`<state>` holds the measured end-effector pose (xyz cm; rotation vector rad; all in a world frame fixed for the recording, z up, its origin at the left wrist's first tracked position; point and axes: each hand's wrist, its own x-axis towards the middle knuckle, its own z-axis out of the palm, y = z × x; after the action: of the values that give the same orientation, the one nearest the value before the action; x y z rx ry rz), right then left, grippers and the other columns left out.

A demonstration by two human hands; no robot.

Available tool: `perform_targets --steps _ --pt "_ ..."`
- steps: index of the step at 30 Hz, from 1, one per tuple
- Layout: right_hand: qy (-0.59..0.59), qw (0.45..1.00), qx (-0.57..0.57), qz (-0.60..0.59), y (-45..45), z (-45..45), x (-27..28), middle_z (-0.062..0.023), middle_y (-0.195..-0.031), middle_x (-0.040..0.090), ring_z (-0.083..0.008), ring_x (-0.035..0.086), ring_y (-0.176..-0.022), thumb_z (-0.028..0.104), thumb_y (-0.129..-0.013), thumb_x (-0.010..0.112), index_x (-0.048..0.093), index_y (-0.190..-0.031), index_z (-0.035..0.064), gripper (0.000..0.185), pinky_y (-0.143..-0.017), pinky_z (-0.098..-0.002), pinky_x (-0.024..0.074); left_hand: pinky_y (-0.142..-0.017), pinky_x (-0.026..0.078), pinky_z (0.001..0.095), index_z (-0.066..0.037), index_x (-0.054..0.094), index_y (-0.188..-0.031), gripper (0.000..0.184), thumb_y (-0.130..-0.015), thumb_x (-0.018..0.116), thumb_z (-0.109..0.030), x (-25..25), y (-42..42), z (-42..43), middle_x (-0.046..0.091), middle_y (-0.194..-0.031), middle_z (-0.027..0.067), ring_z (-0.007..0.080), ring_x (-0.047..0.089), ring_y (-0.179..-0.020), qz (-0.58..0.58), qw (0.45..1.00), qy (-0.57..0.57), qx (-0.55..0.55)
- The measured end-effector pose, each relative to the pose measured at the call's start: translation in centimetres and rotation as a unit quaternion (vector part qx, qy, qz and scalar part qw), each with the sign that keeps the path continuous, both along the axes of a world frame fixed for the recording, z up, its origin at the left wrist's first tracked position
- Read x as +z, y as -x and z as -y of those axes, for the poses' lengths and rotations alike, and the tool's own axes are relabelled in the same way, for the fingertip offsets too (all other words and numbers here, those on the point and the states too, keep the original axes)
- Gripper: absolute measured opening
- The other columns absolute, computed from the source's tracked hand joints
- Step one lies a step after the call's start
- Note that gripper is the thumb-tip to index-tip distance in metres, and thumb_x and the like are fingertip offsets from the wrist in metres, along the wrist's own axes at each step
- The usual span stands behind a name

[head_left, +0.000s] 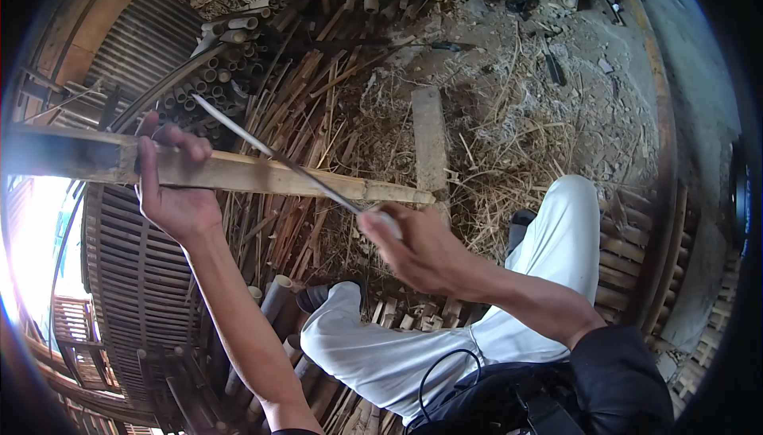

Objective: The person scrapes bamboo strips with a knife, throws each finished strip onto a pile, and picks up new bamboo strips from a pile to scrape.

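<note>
A long split bamboo pole (266, 176) stretches from the left edge to the middle of the view, its narrow end over a wooden board (429, 129). My left hand (183, 196) supports it from below, with the fingers and thumb curled round its sides. My right hand (417, 248) is closed round the handle of a long knife (253, 141), and part of that handle is hidden by the fingers. The thin blade points up and left, crossing over the bamboo. Whether its edge touches the bamboo, I cannot tell.
Bamboo shavings (477, 157) and split strips (278, 133) litter the floor. Cut bamboo tubes (211, 77) are stacked at the upper left. A dark-handled tool (554, 67) lies on the ground. My legs (556, 236) are bent in front, and slatted bamboo (139, 268) stands at left.
</note>
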<state>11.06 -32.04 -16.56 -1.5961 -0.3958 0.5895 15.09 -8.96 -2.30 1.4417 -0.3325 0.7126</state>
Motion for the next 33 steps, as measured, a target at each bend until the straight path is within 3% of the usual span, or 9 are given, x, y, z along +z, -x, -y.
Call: perform_targets --steps 3,4,7,9,15,18,21,26,33 --pt "-0.002 0.998 0.002 0.059 -0.4 -1.3 3.0 -0.0063 -0.045 0.048 -0.0191 0.047 -0.038 0.050 -0.100 0.034 0.055 -0.114 -0.0095 0.065 -0.042 -0.0360 0.0463 -0.052 0.038 0.0301 0.000 0.056 -0.099 0.043 -0.096 0.051 -0.043 -0.9 0.0 1.0 0.051 -0.068 0.0055 0.0151 0.046 -0.054 0.052 0.998 0.011 0.016" --pt "0.017 0.985 -0.070 0.157 -0.1 -2.8 0.9 0.0012 -0.045 0.042 -0.0141 0.043 -0.037 0.053 -0.099 0.033 0.059 -0.094 0.0003 0.059 -0.038 -0.0360 0.0409 -0.048 0.035 0.0278 -0.004 0.057 -0.092 0.053 -0.092 0.049 -0.057 -0.9 0.2 1.5 0.046 -0.061 0.0037 0.0133 0.041 -0.048 0.043 0.998 0.020 0.051" --pt "-0.078 0.997 -0.002 -0.021 -0.3 -2.8 -6.1 0.0029 -0.045 0.040 -0.0124 0.041 -0.035 0.053 -0.099 0.035 0.054 -0.079 0.0059 0.054 -0.033 -0.0331 0.0373 -0.048 0.035 0.0274 -0.008 0.057 -0.088 0.057 -0.089 0.047 -0.063 -1.1 1.2 0.5 0.043 -0.058 0.0026 0.0137 0.040 -0.046 0.017 1.000 0.011 0.012" --pt "0.089 0.994 0.031 -0.054 -0.9 -1.6 -11.2 0.0034 -0.046 0.038 -0.0086 0.040 -0.036 0.059 -0.097 0.031 0.045 -0.068 0.0125 0.057 -0.030 -0.0301 0.0352 -0.045 0.033 0.0257 -0.009 0.057 -0.082 0.059 -0.086 0.046 -0.067 -1.2 1.5 0.5 0.042 -0.056 0.0009 0.0123 0.038 -0.042 0.034 0.998 0.013 0.060" --pt "-0.073 0.988 -0.038 -0.134 0.4 -3.0 -7.8 0.0026 -0.053 0.041 -0.0097 0.035 -0.039 0.058 -0.097 0.034 0.051 -0.074 0.0088 0.057 -0.033 -0.0276 0.0312 -0.043 0.029 0.0250 -0.010 0.056 -0.079 0.063 -0.084 0.042 -0.071 -1.3 1.5 0.3 0.039 -0.056 -0.0014 0.0101 0.035 -0.042 0.036 0.999 -0.014 0.020" --pt "-0.063 0.995 -0.067 -0.023 0.9 -4.2 -1.7 -0.0055 -0.048 0.049 -0.0156 0.043 -0.039 0.051 -0.101 0.029 0.060 -0.074 0.0018 0.064 -0.044 -0.0427 0.0419 -0.045 0.028 0.0260 -0.009 0.054 -0.080 0.061 -0.086 0.042 -0.069 -1.0 1.5 0.8 0.037 -0.058 -0.0019 0.0102 0.032 -0.046 0.033 0.999 -0.020 -0.015" --pt "-0.059 0.991 -0.091 0.073 1.7 -5.7 -4.5 -0.0001 -0.048 0.042 -0.0128 0.041 -0.041 0.053 -0.099 0.033 0.063 -0.091 -0.0003 0.061 -0.042 -0.0353 0.0396 -0.046 0.028 0.0266 -0.009 0.052 -0.080 0.059 -0.088 0.041 -0.067 -1.3 2.4 0.6 0.035 -0.060 -0.0021 0.0105 0.030 -0.048 0.044 0.998 -0.012 -0.032" --pt "0.004 0.999 -0.018 -0.038 0.1 -3.9 -10.7 -0.0024 -0.045 0.043 -0.0153 0.039 -0.035 0.060 -0.098 0.024 0.062 -0.078 0.0001 0.074 -0.041 -0.0421 0.0455 -0.043 0.026 0.0241 -0.008 0.051 -0.079 0.061 -0.088 0.040 -0.067 -1.8 3.7 -2.1 0.034 -0.058 -0.0019 0.0097 0.029 -0.046 0.049 0.998 -0.015 -0.046" --pt "-0.057 0.998 -0.027 -0.031 0.2 -4.1 -3.2 -0.0049 -0.047 0.044 -0.0143 0.046 -0.042 0.058 -0.097 0.033 0.062 -0.076 0.0020 0.067 -0.044 -0.0394 0.0426 -0.040 0.025 0.0238 -0.008 0.051 -0.079 0.061 -0.087 0.040 -0.067 -2.4 2.7 -1.4 0.034 -0.057 -0.0012 0.0086 0.029 -0.044 0.071 0.996 -0.001 0.048"
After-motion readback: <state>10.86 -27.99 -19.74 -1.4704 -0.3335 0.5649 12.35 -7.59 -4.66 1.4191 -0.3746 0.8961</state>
